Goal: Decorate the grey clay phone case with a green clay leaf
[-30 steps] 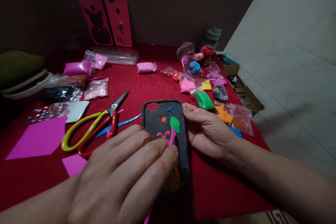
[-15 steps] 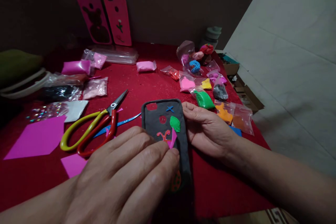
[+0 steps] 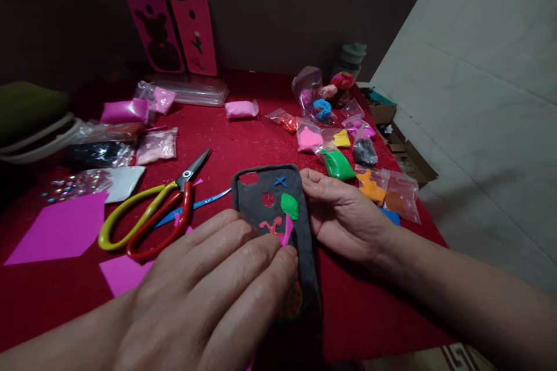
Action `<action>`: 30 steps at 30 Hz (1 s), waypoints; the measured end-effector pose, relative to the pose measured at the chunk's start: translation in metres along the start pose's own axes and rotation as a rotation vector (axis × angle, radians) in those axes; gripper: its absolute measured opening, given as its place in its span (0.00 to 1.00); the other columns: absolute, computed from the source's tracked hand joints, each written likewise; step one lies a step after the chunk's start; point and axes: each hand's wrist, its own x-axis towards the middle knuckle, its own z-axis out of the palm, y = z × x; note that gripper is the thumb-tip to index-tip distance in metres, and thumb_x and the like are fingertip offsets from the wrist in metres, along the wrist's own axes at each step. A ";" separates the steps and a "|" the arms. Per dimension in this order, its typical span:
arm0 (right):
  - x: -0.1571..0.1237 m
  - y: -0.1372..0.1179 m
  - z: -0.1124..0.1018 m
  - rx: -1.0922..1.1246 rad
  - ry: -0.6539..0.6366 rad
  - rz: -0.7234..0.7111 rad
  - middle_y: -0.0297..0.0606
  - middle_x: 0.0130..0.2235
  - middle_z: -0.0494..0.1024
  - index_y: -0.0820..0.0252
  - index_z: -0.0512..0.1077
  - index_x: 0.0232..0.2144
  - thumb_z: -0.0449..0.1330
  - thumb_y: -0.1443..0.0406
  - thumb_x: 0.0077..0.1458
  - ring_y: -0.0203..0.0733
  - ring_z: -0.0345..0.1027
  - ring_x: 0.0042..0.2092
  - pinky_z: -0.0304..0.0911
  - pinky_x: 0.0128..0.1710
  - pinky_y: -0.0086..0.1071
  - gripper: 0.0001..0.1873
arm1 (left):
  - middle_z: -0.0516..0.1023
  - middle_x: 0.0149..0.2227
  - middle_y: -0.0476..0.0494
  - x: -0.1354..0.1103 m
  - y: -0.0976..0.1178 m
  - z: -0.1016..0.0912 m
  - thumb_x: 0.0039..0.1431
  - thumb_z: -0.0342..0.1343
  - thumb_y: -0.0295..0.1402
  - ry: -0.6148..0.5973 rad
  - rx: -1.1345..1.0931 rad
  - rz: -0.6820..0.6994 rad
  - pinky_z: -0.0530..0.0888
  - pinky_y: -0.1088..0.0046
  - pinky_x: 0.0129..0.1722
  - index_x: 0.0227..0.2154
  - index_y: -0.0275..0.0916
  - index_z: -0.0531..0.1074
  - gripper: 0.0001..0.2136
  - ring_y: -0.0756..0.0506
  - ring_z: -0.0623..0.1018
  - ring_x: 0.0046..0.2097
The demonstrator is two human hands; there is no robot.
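Observation:
A dark grey phone case [image 3: 256, 194] stands tilted before me, decorated with a blue cross [image 3: 280, 182], a green leaf shape [image 3: 289, 206], a red antler-like shape [image 3: 271, 224] and an orange-and-green piece low down. My right hand [image 3: 343, 211] grips its right edge, thumb at the front. Between the fingertips of my left hand [image 3: 217, 284] is a pointed scrap of pink paper [image 3: 287, 231], close to the case's face below the leaf. That hand hides the case's lower left part. Whether the scrap touches the case I cannot tell.
Scissors [image 3: 188, 185] with yellow and red handles lie left, over a blue strip [image 3: 204, 202]. Near them are pink paper sheets [image 3: 61, 226]. Bags of coloured clay [image 3: 337, 163] spread along the right. Two pink phone cases [image 3: 194, 29] lean at the back.
The case has shifted very slightly left in the view. Both hands keep their grips, and the pink scrap stays at nearly the same spot.

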 end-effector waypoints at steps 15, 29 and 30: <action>0.000 0.000 -0.001 -0.012 -0.016 -0.005 0.30 0.28 0.71 0.61 0.73 0.28 0.69 0.68 0.52 0.33 0.63 0.31 0.66 0.37 0.27 0.07 | 0.83 0.50 0.45 0.000 0.002 -0.004 0.70 0.47 0.34 -0.002 0.024 -0.051 0.67 0.44 0.65 0.58 0.45 0.74 0.18 0.35 0.77 0.58; -0.001 -0.001 0.001 -0.037 0.002 0.003 0.31 0.29 0.71 0.60 0.72 0.27 0.68 0.67 0.53 0.34 0.64 0.31 0.65 0.37 0.29 0.08 | 0.84 0.47 0.43 0.010 -0.006 -0.002 0.70 0.46 0.35 -0.020 0.050 0.116 0.68 0.52 0.66 0.54 0.38 0.75 0.17 0.37 0.79 0.56; -0.001 -0.001 0.001 -0.035 0.006 0.002 0.31 0.29 0.71 0.60 0.72 0.27 0.69 0.67 0.52 0.34 0.64 0.32 0.65 0.37 0.29 0.08 | 0.84 0.48 0.44 0.008 -0.003 -0.002 0.70 0.46 0.34 -0.023 0.048 0.073 0.68 0.51 0.66 0.55 0.40 0.74 0.17 0.37 0.78 0.56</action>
